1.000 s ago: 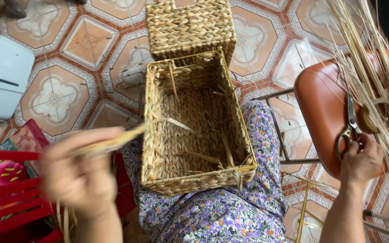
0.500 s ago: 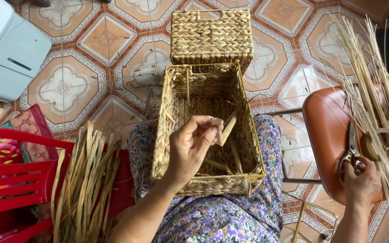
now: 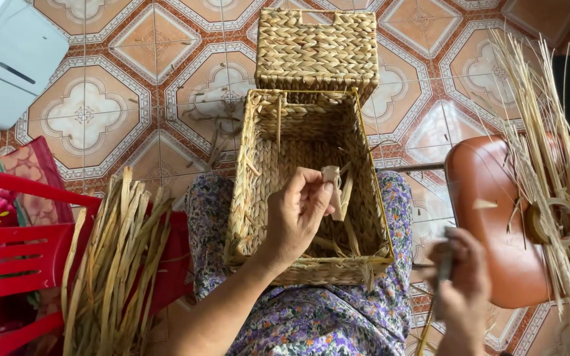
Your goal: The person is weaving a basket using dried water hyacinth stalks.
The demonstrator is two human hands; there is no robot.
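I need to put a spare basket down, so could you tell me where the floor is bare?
Bare tile lies between the white appliance and the woven basket lid, and right of the lid. The red plastic chair with dried straw strips and the brown stool are crowded.

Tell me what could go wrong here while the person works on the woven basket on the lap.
1. The left hand pinches a short straw strip over the open woven basket; it may slip and get lost among the loose strands inside.
2. The right hand grips a blurred, metal-looking tool, perhaps scissors; so close to the lap and basket, it could nick fabric or weave.
3. The straw bundle leaning on the red plastic chair could slide down.
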